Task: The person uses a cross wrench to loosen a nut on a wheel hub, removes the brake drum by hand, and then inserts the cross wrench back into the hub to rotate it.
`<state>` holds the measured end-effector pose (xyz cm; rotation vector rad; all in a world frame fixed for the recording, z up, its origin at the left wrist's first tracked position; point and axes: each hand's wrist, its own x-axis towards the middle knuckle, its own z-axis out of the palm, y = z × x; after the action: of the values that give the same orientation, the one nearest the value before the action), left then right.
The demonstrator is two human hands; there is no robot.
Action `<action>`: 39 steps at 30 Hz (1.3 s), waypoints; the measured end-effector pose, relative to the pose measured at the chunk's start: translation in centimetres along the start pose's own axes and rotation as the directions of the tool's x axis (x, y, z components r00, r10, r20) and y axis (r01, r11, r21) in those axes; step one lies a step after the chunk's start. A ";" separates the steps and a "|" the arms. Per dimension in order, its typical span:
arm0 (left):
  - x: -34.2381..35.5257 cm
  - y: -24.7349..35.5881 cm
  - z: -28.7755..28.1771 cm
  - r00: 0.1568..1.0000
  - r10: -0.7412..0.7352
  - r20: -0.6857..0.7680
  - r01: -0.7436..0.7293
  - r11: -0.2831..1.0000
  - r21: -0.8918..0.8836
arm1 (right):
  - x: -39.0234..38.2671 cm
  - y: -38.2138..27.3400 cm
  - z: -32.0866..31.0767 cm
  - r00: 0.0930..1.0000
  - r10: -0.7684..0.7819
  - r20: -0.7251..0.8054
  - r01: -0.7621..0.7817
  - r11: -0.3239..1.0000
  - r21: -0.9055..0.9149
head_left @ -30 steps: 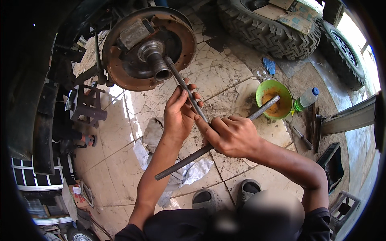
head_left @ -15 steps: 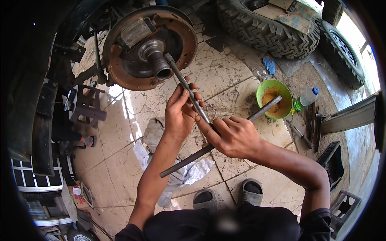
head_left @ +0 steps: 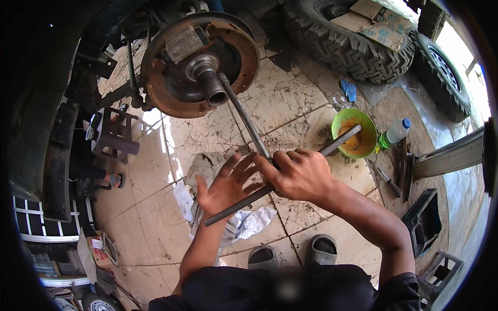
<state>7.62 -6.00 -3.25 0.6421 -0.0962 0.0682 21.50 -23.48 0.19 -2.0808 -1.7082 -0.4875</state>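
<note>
while the right hand (head_left: 301, 173) grips a grey steel bar (head_left: 280, 184) at centre, the left hand (head_left: 228, 186) rests open-fingered against it; a thin axle shaft (head_left: 244, 119) runs toward the brake hub (head_left: 199, 65) at eleven o'clock.
</note>
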 end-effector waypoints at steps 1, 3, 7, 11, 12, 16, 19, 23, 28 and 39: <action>-2.7 -0.6 1.4 0.990 0.106 -0.089 -0.115 0.988 -0.107 | -0.1 -0.2 0.2 0.999 0.035 0.012 -0.035 0.999 0.024; -4.6 0.3 3.9 0.951 0.288 -0.116 -0.297 0.952 -0.072 | -0.3 -0.5 1.2 0.989 0.150 -0.010 -0.140 0.942 0.304; -2.9 2.0 6.3 0.898 0.440 -0.019 -0.438 0.896 0.080 | -0.8 -2.4 2.6 0.962 0.268 0.054 -0.269 0.893 0.361; -2.1 2.8 7.1 0.876 0.481 -0.046 -0.466 0.866 0.181 | -0.7 -2.8 3.0 0.965 0.260 -0.013 -0.239 0.903 0.357; -2.3 2.7 7.0 0.873 0.486 -0.038 -0.473 0.863 0.180 | -0.6 -2.9 3.0 0.966 0.256 -0.028 -0.229 0.906 0.356; -1.5 3.2 7.5 0.905 0.424 0.046 -0.415 0.853 0.317 | 0.1 -3.1 2.5 0.930 0.345 -0.126 -0.286 0.896 0.341; -1.0 3.3 8.4 0.921 0.388 0.044 -0.374 0.845 0.382 | 0.3 -2.9 3.0 0.869 0.359 -0.341 -0.249 0.912 0.327; -0.7 3.1 8.3 0.922 0.384 0.058 -0.375 0.844 0.383 | -0.5 -2.9 3.2 0.907 0.364 -0.213 -0.287 0.903 0.321; 2.5 2.5 9.8 0.975 0.181 0.132 -0.222 0.713 0.665 | -0.9 -4.4 8.9 0.770 0.511 -0.382 -0.164 0.737 0.656; 2.9 8.3 13.3 0.975 0.200 0.097 -0.221 0.824 0.522 | 1.9 -5.8 3.8 0.817 0.513 -0.262 -0.288 0.758 0.586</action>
<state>8.78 -7.30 12.57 1.1899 -0.1892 0.3061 16.18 -18.94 -1.65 -1.7128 -0.9492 -0.2485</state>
